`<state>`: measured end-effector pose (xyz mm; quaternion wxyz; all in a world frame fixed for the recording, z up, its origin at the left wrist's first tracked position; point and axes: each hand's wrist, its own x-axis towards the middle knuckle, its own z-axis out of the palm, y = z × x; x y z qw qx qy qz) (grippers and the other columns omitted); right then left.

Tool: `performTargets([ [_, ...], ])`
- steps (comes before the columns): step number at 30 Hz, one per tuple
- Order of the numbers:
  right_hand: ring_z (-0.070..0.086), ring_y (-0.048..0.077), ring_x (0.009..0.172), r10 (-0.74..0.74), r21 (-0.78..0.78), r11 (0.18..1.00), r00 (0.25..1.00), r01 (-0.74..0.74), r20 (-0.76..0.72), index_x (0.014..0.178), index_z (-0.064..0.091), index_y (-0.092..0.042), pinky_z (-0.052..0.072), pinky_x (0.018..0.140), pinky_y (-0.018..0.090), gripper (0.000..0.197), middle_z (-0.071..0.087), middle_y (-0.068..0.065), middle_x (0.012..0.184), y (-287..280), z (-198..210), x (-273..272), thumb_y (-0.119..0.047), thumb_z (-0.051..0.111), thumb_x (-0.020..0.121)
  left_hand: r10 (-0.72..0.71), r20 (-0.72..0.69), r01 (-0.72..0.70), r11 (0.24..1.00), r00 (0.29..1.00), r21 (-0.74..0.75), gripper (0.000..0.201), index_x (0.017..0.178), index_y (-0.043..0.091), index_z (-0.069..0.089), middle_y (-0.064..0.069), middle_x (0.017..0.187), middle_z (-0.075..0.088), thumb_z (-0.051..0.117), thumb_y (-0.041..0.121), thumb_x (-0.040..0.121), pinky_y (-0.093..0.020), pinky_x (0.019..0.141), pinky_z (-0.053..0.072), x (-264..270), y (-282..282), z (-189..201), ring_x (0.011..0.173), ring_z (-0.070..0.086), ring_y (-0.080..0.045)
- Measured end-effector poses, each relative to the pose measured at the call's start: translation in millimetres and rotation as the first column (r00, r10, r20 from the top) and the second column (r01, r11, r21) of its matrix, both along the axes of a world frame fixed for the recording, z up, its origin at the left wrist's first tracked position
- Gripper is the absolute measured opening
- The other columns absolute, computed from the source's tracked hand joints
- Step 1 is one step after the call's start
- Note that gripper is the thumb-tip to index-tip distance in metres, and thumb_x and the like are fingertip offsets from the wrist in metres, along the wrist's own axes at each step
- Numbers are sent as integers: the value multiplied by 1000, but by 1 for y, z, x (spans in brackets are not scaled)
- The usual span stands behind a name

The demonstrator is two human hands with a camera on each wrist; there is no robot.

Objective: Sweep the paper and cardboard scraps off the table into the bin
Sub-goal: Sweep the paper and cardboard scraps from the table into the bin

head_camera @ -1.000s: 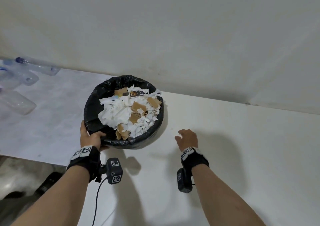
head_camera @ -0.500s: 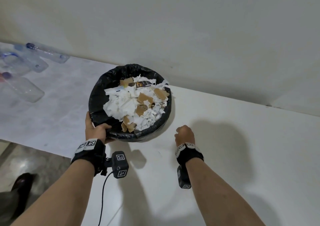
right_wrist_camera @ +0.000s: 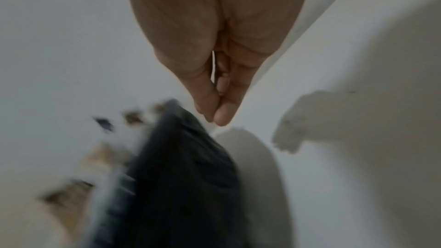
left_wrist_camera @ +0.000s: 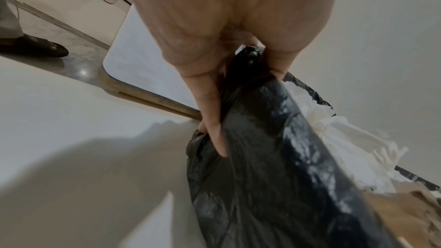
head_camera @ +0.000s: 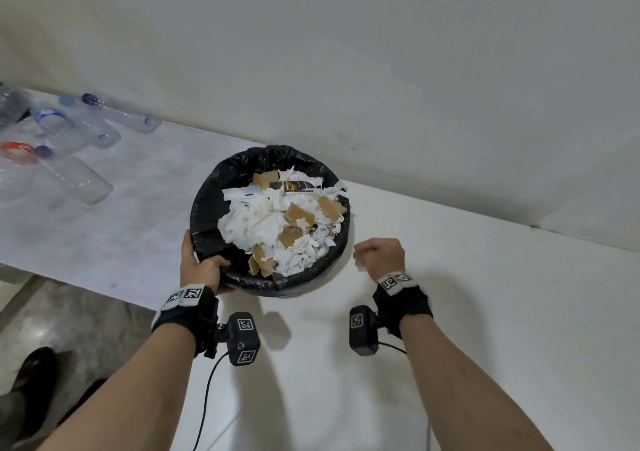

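Note:
A round bin lined with a black bag stands at the far left of the white table, heaped with white paper and brown cardboard scraps. My left hand grips its near-left rim, thumb inside and fingers outside on the liner. My right hand hovers just right of the bin with its fingers curled. In the blurred right wrist view the thumb and fingertips are pinched together over a thin white paper sliver, beside the bin's dark side.
Several clear plastic bottles lie on a second, greyish table to the left. A pale wall runs close behind both tables. Floor and a dark shoe show at the lower left.
My right hand, spread open on the table a second ago, has curled its fingers shut and lifted beside the bin. The left hand has kept its grip on the rim.

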<state>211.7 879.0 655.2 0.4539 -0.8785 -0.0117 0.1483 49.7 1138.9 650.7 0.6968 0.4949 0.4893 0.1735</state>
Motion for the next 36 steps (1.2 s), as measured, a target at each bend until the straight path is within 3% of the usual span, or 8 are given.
performTargets([
  [5, 70, 21, 66, 20, 226, 973, 995, -41, 95, 75, 76, -12, 57, 73, 25, 14, 73, 10, 75, 39, 81, 3, 2, 74, 73, 11, -15, -11, 1000, 1000, -1, 96, 148, 48, 33, -7, 125, 59, 47, -18, 80, -62, 67, 57, -6, -4, 13, 98, 63, -45],
  [11, 67, 11, 82, 255, 7, 965, 941, -263, 223, 92, 76, -15, 52, 79, 17, 34, 73, 1, 90, 72, 106, -7, 8, 53, 82, -13, -43, 14, 999, 999, 28, 96, 144, 52, 34, -9, 123, 60, 49, -14, 77, -64, 69, 57, -12, -8, 24, 95, 64, -45],
  [16, 67, 14, 88, 152, 29, 986, 949, -166, 275, 97, 74, -17, 53, 87, 27, 31, 73, 0, 95, 60, 113, -3, 4, 55, 84, -27, -68, 30, 999, 997, 39, 97, 147, 52, 30, -8, 123, 59, 51, -12, 78, -62, 68, 58, -15, -3, 25, 94, 65, -45],
  [22, 66, 22, 90, 23, -51, 999, 968, -10, 250, 92, 74, -14, 49, 87, 25, 20, 74, 6, 93, 17, 64, -19, -5, 59, 82, -27, -78, 32, 997, 997, 65, 97, 144, 54, 32, -6, 122, 62, 51, -11, 75, -53, 60, 59, -16, 10, 19, 92, 65, -43],
  [26, 64, 23, 100, 261, -309, 920, 965, -241, 25, 102, 72, -13, 45, 87, 23, 23, 69, 6, 108, 2, -9, -61, -11, 64, 81, -30, -59, 34, 997, 998, 63, 96, 139, 55, 37, -5, 117, 65, 49, -12, 72, -52, 57, 58, -14, 16, 7, 90, 66, -43],
  [30, 46, 22, 126, 424, -429, 764, 876, -483, -231, 132, 54, -19, 37, 106, 29, 54, 48, 5, 134, 5, -53, -95, -23, 69, 80, -33, -37, 34, 999, 999, 40, 96, 137, 57, 39, -6, 123, 63, 48, -14, 73, -59, 59, 58, -13, 21, -3, 95, 65, -45],
  [33, 33, 21, 134, 491, -435, 731, 848, -526, -202, 137, 49, -19, 30, 112, 28, 61, 38, 4, 139, 12, -63, -108, -23, 67, 79, -33, -18, 34, 999, 999, 33, 95, 137, 55, 41, -7, 125, 63, 48, -15, 74, -57, 58, 58, -13, 25, -5, 98, 64, -45],
  [36, 37, 21, 131, 542, -469, 687, 821, -555, -179, 133, 54, -12, 32, 110, 27, 50, 41, 6, 134, 18, -68, -111, -15, 62, 83, -27, -19, 27, 999, 999, 35, 95, 143, 52, 37, -8, 128, 62, 49, -14, 76, -50, 53, 58, -13, 27, -3, 100, 65, -45],
])
